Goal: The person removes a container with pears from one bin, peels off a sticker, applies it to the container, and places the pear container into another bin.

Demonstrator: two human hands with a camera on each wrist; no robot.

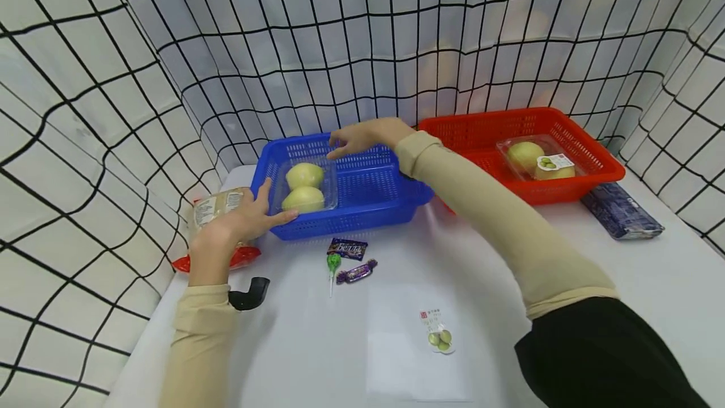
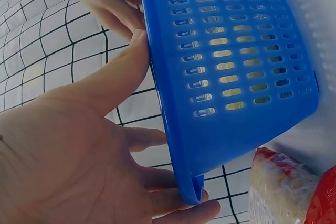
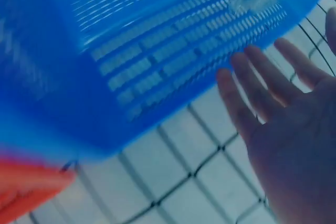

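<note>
A blue basket stands at the back, with a clear plastic pack of two pale green fruits in its left part. At its front left corner my left hand has thumb and fingers spread against the rim. In the left wrist view, the thumb lies along the rim of the blue basket and the fingertips reach past its corner. My right hand reaches over the back of the basket. Its fingers are extended close to the rim in the right wrist view, with nothing held.
A red basket with another fruit pack stands right, beside a dark blue packet. A wrapped chocolate bar, green lollipop and purple candy lie in front. A red-and-clear bag sits left; black netting surrounds the table.
</note>
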